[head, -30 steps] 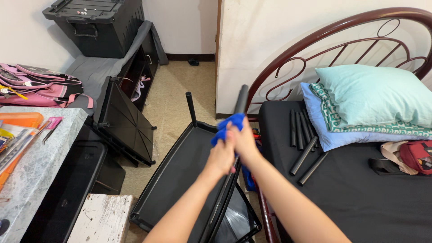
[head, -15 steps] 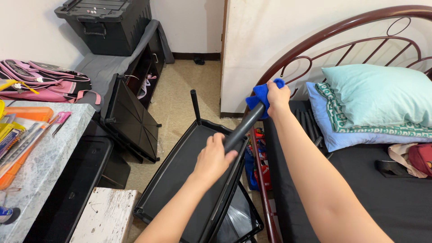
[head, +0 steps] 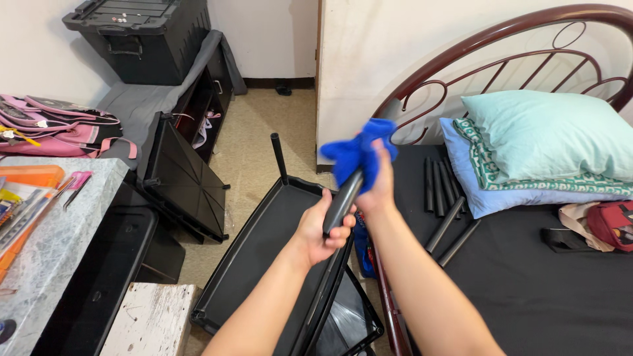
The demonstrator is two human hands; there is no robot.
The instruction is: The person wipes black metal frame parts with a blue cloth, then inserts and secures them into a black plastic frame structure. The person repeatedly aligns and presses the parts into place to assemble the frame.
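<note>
Since half a second ago the right hand [head: 381, 188] slid its blue cloth [head: 357, 155] lower; left hand [head: 321, 231] grips the black tube [head: 341, 204] — stiff, light, probably slick — best clamped mid-shaft.

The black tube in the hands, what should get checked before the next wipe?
1. Left hand grips the black plastic tube: ok.
2. Right hand holds the blue cloth around the tube's upper end: ok.
3. Tube clean under the cloth: cannot tell.
4. Tube held above the black plastic tray, not touching it: ok.
5. Other black tubes lie on the black bed sheet, apart from the hands: ok.
</note>
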